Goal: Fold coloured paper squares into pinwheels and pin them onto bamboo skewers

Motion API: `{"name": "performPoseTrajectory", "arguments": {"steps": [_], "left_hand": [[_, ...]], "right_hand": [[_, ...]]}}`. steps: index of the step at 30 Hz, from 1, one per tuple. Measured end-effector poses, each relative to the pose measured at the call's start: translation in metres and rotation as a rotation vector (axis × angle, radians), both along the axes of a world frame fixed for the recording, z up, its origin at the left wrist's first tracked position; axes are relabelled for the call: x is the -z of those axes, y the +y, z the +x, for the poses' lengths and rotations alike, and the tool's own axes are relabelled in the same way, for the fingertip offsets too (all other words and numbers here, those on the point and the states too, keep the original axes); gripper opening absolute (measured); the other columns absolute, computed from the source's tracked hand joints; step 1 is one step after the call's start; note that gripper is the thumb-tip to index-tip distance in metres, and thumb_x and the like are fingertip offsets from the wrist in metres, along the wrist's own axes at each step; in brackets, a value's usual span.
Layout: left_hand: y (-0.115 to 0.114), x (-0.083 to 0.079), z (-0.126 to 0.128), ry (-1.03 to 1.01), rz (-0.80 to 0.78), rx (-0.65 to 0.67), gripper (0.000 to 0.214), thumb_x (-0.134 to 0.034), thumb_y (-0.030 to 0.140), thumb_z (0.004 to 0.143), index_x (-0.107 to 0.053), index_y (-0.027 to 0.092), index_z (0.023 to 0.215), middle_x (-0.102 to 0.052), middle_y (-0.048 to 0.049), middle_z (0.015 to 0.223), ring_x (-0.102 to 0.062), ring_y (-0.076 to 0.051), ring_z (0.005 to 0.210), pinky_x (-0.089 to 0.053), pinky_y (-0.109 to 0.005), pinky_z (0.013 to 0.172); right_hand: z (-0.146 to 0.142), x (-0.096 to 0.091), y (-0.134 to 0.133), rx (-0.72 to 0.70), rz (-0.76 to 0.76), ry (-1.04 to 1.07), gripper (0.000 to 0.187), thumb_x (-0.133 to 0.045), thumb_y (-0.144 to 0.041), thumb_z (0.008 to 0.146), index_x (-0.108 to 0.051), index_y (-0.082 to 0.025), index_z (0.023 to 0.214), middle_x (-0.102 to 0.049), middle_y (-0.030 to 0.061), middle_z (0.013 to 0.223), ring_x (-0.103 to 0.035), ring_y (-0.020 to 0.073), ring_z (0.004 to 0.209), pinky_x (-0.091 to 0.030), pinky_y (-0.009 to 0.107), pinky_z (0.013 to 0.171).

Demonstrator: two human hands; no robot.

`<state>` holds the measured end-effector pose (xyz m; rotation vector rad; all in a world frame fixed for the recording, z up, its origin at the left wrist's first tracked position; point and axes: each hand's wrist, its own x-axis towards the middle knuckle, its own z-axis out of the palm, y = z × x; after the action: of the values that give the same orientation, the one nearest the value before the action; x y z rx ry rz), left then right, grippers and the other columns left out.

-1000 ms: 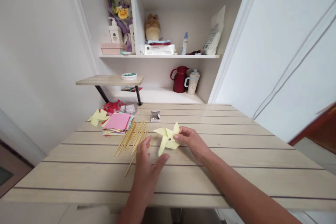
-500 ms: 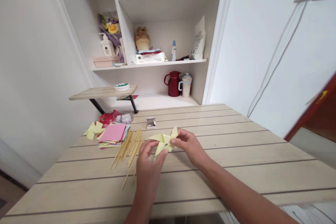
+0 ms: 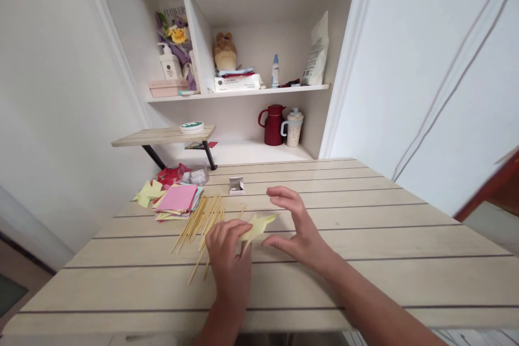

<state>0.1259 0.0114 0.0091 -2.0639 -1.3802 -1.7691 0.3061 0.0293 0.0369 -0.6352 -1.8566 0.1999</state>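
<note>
A yellow paper pinwheel (image 3: 258, 226) is pinched in my left hand (image 3: 231, 246), tilted so that its face is turned partly away. My right hand (image 3: 298, 227) is just to the right of it, thumb and fingers spread apart with nothing between them. Several thin wooden sticks (image 3: 200, 221) lie in a loose bundle left of my left hand. Beyond the hands stands a small open white box (image 3: 236, 186) with small dark contents that I cannot make out.
A stack of coloured paper squares (image 3: 177, 198) lies on the left, beside another yellow pinwheel (image 3: 148, 193). Behind them are red material (image 3: 172, 174) and a clear container (image 3: 197, 175). A raised wooden stand (image 3: 158, 137) borders the back left; a red jug (image 3: 273, 125) and a cup (image 3: 294, 128) stand behind the table.
My right hand has let go of the pinwheel and opened beside it. My left hand has turned the pinwheel over, away from its earlier face-up pose. The camera view has shifted slightly.
</note>
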Motion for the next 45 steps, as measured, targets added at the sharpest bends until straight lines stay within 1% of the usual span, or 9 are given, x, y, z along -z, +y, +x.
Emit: {"name": "performPoseTrajectory", "arguments": {"steps": [2, 5, 10, 16, 24, 31, 36, 39, 45], "left_hand": [[-0.003, -0.002, 0.0, 0.052, 0.06, -0.01, 0.023, -0.058, 0.009, 0.082, -0.065, 0.028, 0.092, -0.072, 0.0006, 0.09, -0.065, -0.021, 0.09, -0.042, -0.043, 0.095], [-0.006, -0.004, 0.002, 0.099, 0.104, -0.03, 0.026, -0.053, 0.007, 0.083, -0.064, 0.029, 0.094, -0.073, 0.0009, 0.089, -0.066, -0.02, 0.086, -0.04, -0.044, 0.098], [-0.008, -0.007, 0.004, 0.127, 0.135, -0.047, 0.028, -0.047, 0.006, 0.085, -0.062, 0.028, 0.092, -0.072, 0.0008, 0.086, -0.067, -0.018, 0.081, -0.041, -0.043, 0.098], [-0.008, -0.007, 0.004, 0.105, 0.206, -0.015, 0.028, -0.046, 0.004, 0.085, -0.063, 0.025, 0.093, -0.072, 0.0015, 0.086, -0.066, -0.015, 0.08, -0.04, -0.04, 0.096], [-0.008, -0.006, 0.006, 0.088, 0.207, -0.01, 0.025, -0.048, 0.006, 0.088, -0.064, 0.025, 0.092, -0.072, 0.0016, 0.085, -0.066, -0.015, 0.08, -0.04, -0.04, 0.094], [-0.008, -0.006, 0.007, 0.083, 0.206, -0.021, 0.02, -0.053, 0.009, 0.088, -0.064, 0.025, 0.092, -0.071, 0.0019, 0.085, -0.065, -0.016, 0.08, -0.04, -0.04, 0.094], [-0.008, -0.005, 0.007, 0.102, 0.224, -0.021, 0.023, -0.055, 0.005, 0.085, -0.063, 0.024, 0.095, -0.07, 0.0018, 0.086, -0.065, -0.015, 0.081, -0.04, -0.04, 0.095], [-0.008, -0.005, 0.007, 0.101, 0.228, -0.028, 0.026, -0.054, 0.003, 0.084, -0.062, 0.024, 0.095, -0.07, 0.0018, 0.086, -0.065, -0.015, 0.081, -0.039, -0.04, 0.096], [-0.008, -0.003, 0.007, 0.087, 0.22, -0.03, 0.024, -0.054, 0.005, 0.084, -0.063, 0.025, 0.094, -0.071, 0.0023, 0.086, -0.065, -0.015, 0.08, -0.039, -0.04, 0.095]], "right_hand": [[-0.002, 0.0, -0.001, 0.027, 0.091, -0.053, 0.056, -0.074, -0.034, 0.085, -0.045, -0.035, 0.132, -0.049, 0.0098, 0.137, -0.047, 0.0309, 0.129, -0.042, 0.052, 0.105], [-0.004, 0.002, 0.001, 0.065, 0.174, -0.099, 0.034, -0.069, -0.026, 0.089, -0.053, -0.032, 0.119, -0.058, 0.0084, 0.128, -0.054, 0.0286, 0.12, -0.043, 0.051, 0.102], [-0.004, 0.005, 0.005, 0.092, 0.212, -0.113, 0.019, -0.065, -0.017, 0.089, -0.059, -0.029, 0.102, -0.067, 0.0061, 0.115, -0.06, 0.0257, 0.108, -0.044, 0.05, 0.097], [-0.008, 0.003, 0.005, 0.075, 0.273, -0.08, 0.02, -0.06, -0.007, 0.087, -0.063, -0.026, 0.092, -0.071, 0.0031, 0.097, -0.064, 0.0211, 0.091, -0.047, 0.047, 0.09], [-0.011, -0.002, 0.004, 0.081, 0.29, -0.092, 0.017, -0.061, -0.009, 0.089, -0.063, -0.025, 0.085, -0.072, 0.0011, 0.086, -0.065, 0.0181, 0.079, -0.046, 0.045, 0.09], [-0.01, -0.002, 0.002, 0.096, 0.261, -0.145, 0.018, -0.058, -0.008, 0.09, -0.06, -0.024, 0.085, -0.072, -0.0011, 0.082, -0.064, 0.0162, 0.078, -0.041, 0.045, 0.094], [-0.009, -0.003, 0.002, 0.092, 0.226, -0.124, 0.019, -0.057, -0.006, 0.089, -0.06, -0.025, 0.09, -0.072, -0.0021, 0.08, -0.064, 0.0151, 0.076, -0.04, 0.045, 0.095], [-0.009, -0.003, 0.002, 0.099, 0.245, -0.125, 0.019, -0.059, -0.006, 0.089, -0.061, -0.024, 0.095, -0.072, -0.0015, 0.081, -0.064, 0.0153, 0.076, -0.04, 0.045, 0.095], [-0.008, -0.001, 0.002, 0.073, 0.29, -0.141, 0.02, -0.056, -0.005, 0.09, -0.065, -0.023, 0.091, -0.07, 0.001, 0.083, -0.063, 0.0161, 0.08, -0.039, 0.046, 0.095]]}}
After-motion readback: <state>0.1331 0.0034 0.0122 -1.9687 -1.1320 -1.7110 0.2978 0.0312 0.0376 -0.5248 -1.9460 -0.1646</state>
